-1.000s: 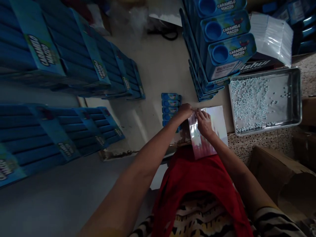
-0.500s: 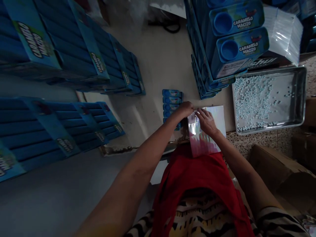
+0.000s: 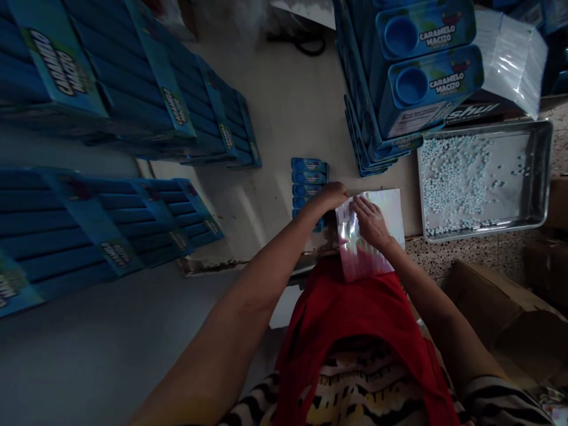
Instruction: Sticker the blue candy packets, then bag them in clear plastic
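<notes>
A shiny, iridescent holographic sheet [image 3: 355,255] lies at the table's front edge, its lower end hanging over against the red apron [image 3: 355,307]. My left hand [image 3: 332,196] is closed at the sheet's upper left corner, its fingertips partly hidden. My right hand [image 3: 371,225] rests on the sheet with fingers stretched out, their tips close to the left hand. Just left of the sheet stands a short row of small blue "Caramelo Macizo" packs [image 3: 307,177], partly covered by my left wrist.
Tall stacks of blue boxes [image 3: 177,112] line the left. More blue boxes [image 3: 435,89] rise at the back right. A metal tray [image 3: 519,201] of small pale candies sits at the right. Below it is an open cardboard box [image 3: 497,302]. Dark-handled scissors [image 3: 310,47] lie behind.
Both hands stay at the sheet's upper left, with only a slight shift of the fingers. The view has moved a little.
</notes>
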Demonstrator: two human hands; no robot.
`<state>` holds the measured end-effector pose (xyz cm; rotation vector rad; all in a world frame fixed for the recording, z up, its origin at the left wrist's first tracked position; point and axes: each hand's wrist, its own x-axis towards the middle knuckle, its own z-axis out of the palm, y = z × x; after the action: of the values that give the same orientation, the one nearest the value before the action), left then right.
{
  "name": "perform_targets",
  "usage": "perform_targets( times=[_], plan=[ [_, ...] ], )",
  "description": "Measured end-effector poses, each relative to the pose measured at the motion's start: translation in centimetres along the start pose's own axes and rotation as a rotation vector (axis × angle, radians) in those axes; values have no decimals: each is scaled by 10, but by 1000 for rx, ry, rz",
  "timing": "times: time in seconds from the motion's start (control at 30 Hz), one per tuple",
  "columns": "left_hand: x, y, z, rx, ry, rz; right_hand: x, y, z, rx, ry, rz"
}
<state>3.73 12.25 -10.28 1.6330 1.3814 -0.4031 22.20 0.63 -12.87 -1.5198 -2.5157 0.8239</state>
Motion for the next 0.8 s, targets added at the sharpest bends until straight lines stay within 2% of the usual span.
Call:
perform_targets(
  times=[0.17, 0.37, 0.47, 0.57, 0.63, 0.7, 0.73, 0.8],
  plan=[
    [3, -3, 3, 5, 25, -7, 0, -9, -11, -26, 3, 72],
    [16, 11, 5, -18, 105, 33, -6, -29, -38, -47, 33, 294],
    [15, 20, 5, -35, 143, 64, -15, -44, -61, 145, 125, 422],
    [-1, 22, 5, -130, 302, 185, -23, -59, -89, 569, 225, 580],
    [-21, 19, 6, -306, 435, 250, -24, -66, -106, 891, 261, 647],
    [-45, 13, 9, -616, 474, 204, -20, -72, -120, 1130, 270, 693],
    [-57, 10, 11, -809, 442, 153, -17, -74, -125, 1208, 266, 711],
    [-79, 4, 15, -1190, 289, 57, -9, -77, -132, 1302, 250, 737]
  ],
)
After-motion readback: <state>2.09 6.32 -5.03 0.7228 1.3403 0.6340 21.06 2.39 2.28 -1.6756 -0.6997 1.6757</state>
